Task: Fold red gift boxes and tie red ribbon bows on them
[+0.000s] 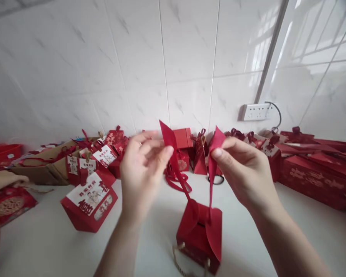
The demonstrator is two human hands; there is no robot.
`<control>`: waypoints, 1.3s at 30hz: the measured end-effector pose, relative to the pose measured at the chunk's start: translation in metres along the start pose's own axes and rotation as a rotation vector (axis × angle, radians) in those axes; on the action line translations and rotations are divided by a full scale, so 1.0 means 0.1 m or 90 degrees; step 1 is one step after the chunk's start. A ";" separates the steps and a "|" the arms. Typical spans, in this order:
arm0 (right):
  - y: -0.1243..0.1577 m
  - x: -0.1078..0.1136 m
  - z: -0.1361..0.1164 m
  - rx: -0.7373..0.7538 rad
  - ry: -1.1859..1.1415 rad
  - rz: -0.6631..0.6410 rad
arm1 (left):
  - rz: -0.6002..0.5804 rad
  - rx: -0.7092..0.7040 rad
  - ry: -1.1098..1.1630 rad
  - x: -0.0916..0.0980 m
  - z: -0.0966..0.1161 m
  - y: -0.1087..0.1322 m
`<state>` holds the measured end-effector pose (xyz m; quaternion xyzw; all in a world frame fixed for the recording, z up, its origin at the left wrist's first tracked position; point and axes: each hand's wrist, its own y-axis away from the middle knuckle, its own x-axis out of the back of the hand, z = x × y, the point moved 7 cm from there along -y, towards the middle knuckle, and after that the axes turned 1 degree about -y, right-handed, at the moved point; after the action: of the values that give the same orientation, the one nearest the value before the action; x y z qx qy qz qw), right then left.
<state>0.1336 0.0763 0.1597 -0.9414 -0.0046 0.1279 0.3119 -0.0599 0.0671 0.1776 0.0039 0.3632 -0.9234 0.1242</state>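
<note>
Between my arms a small red gift box point(199, 238) stands on the white table, with a twine handle point(177, 261) at its near side. A red ribbon point(180, 173) rises from its top flaps in two ends. My left hand point(144, 165) pinches one end between thumb and fingers, and my right hand point(242, 165) pinches the other. Both ends are drawn upward and apart in a V. To the left of my left hand sits a red box with a white printed card point(89, 196) on it.
Many red gift boxes line the tiled wall, with a cardboard box point(52, 173) and a red basket point(5, 154) at left. Another person's hand point(5, 181) holds a red box point(15, 204). Larger red boxes point(317, 177) lie at right, below a power strip point(258, 112).
</note>
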 end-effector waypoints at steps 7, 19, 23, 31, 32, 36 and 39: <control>-0.01 0.01 -0.11 0.001 0.102 0.004 | -0.174 0.092 0.193 -0.21 -0.15 -0.09; -0.02 -0.12 -0.09 -0.006 -0.046 -0.047 | -0.164 0.034 0.161 -0.21 -0.01 -0.11; -0.01 -0.05 -0.09 0.017 -0.063 0.002 | -0.178 0.094 0.313 -0.22 0.01 -0.07; 0.09 -0.24 0.11 -0.075 -0.129 -0.081 | -0.261 0.164 0.312 -0.35 -0.02 0.14; 0.11 -0.26 0.11 -0.084 -0.137 -0.088 | -0.250 0.181 0.306 -0.36 -0.04 0.14; 0.14 -0.25 0.06 -0.082 -0.146 -0.072 | -0.197 0.206 0.310 -0.34 -0.03 0.15; 0.13 -0.26 0.03 -0.076 -0.152 -0.069 | -0.146 0.210 0.284 -0.27 0.00 0.15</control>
<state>0.1066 0.0654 0.1565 -0.9349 -0.1002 0.2213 0.2589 -0.0305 0.0629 0.1700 0.1857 0.2246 -0.9543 -0.0664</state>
